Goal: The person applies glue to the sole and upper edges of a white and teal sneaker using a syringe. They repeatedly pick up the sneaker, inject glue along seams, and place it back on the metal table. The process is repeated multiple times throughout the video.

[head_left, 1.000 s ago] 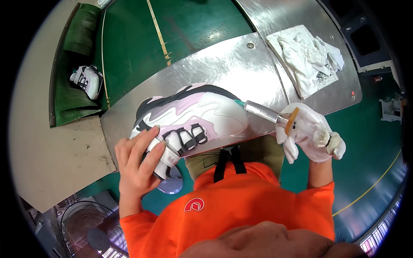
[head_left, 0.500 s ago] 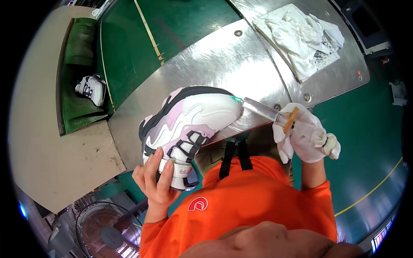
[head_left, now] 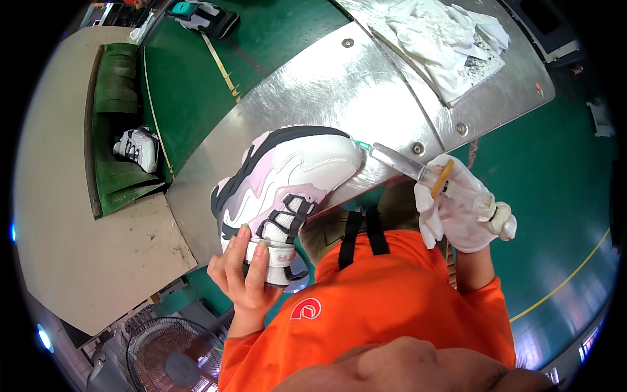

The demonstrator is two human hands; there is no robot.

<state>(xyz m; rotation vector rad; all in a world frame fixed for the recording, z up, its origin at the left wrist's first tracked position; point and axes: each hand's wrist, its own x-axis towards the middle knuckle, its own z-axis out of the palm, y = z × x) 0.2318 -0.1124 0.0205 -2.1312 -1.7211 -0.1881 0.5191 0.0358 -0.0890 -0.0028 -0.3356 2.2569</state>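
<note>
My bare left hand (head_left: 243,279) grips a white sneaker (head_left: 307,173) by its heel and ankle strap, fingers on the near side of the collar. The shoe has lilac panels, black laces and a black band along the sole edge; it is tilted on its side, toe to the right. My right hand (head_left: 462,208), in a white glove, is closed around a clear syringe (head_left: 397,161) with an orange-brown flange. The syringe's thin green tip meets the sole edge at the toe. Whether any fluid comes out is too small to tell.
Under the sneaker is a shiny metal worktop (head_left: 320,78) with screws. A white cloth (head_left: 428,39) lies on its far right. Beyond runs a green belt (head_left: 189,85) carrying another shoe (head_left: 208,18). A further sneaker (head_left: 138,149) sits in a green-lined opening beside a beige board (head_left: 59,196). A fan (head_left: 176,359) stands lower left.
The view has shifted slightly. Another shoe with a teal piece has come into sight on the belt at the far left. The syringe tip remains at the sneaker's toe, in nearly the same pose.
</note>
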